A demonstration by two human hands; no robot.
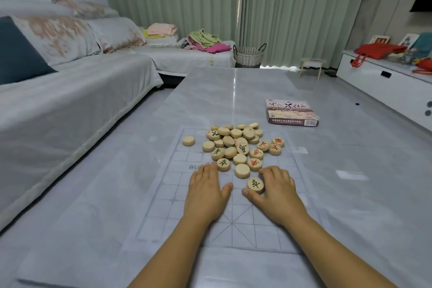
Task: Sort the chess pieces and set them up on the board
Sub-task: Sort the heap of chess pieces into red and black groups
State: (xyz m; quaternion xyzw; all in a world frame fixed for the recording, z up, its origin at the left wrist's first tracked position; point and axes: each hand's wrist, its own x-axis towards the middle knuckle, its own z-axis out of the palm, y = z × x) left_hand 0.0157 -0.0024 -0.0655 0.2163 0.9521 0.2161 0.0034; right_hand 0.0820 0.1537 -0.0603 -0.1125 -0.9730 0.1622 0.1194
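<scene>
My right hand (277, 190) is curled round a green-marked piece (255, 185), thumb on the near edge and fingers bent on the far side. The piece lies flat on the board (163, 194), just this side of the pile (233, 145). My left hand (207, 190) is spread flat on the board and holds nothing, its fingertips close to the pile's near edge.

These look like wooden discs, so I'd guess they're light, stiff and not fragile. They seem smooth enough to skate on this glossy sheet. The best hold is a pinch across the rim, or I can simply slide them flat. The board looks like a thin, floppy film on the table (210, 91), so I reckon a palm on it stops it creeping.

The discs are pale, round and thick. Some show green characters and some red ones (278, 141). Many lie blank side up, and I'll need to flip those to read them. A few are stacked or tilted on each other at the far side of the heap. A lone blank disc (188, 141) sits off to the left. The box (291, 112) lies beyond, to the right.
</scene>
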